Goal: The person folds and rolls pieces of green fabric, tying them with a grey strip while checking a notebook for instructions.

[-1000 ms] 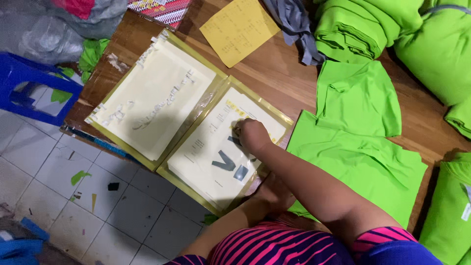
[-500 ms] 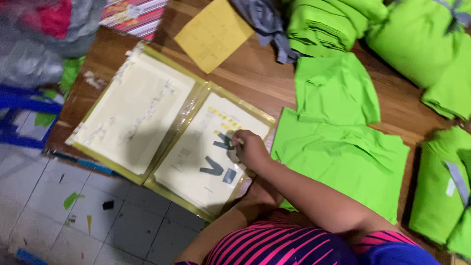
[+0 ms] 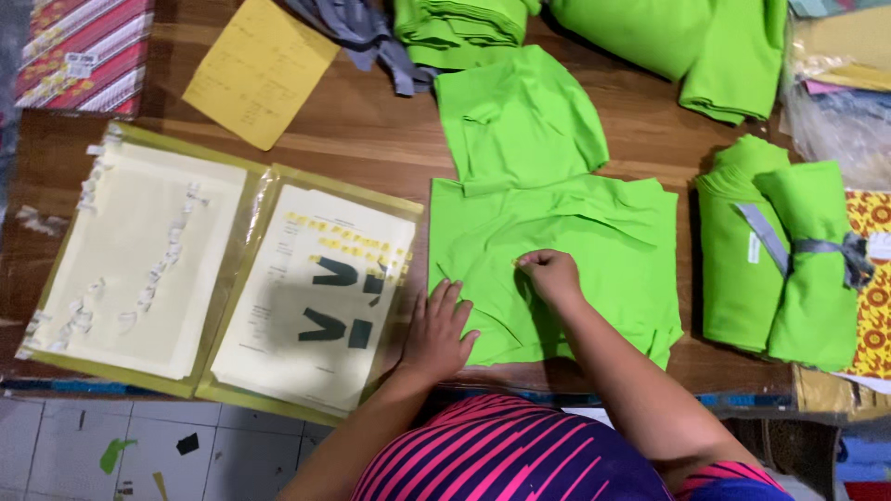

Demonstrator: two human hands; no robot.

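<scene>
- Near the middle of the frame, the right hand (image 3: 549, 276) is pressing bunched fingertips onto a bright green garment (image 3: 557, 269) lying flat on the wooden table (image 3: 371, 139); the fingers are curled tight together, seemingly pinching something tiny against the cloth, though I cannot tell what.
- Just left of it, the left hand (image 3: 436, 334) is lying open and flat, palm down, straddling the garment's left edge and the sticker sheet (image 3: 320, 297), gripping nothing.
- By my judgement, a small label is being placed on the cloth; the next move is calling for steady downward pressure while the flat hand is keeping the fabric from creeping.
- The garment is looking soft, matte and slightly wrinkled; another folded green piece (image 3: 520, 116) is lying directly above it.
- The sticker sheet is glossy, pale, in a yellow-edged plastic sleeve, with dark shapes and small yellow tabs.
- At the right of the frame, rolled green bundles (image 3: 780, 260) are sitting tied with grey strips.
</scene>
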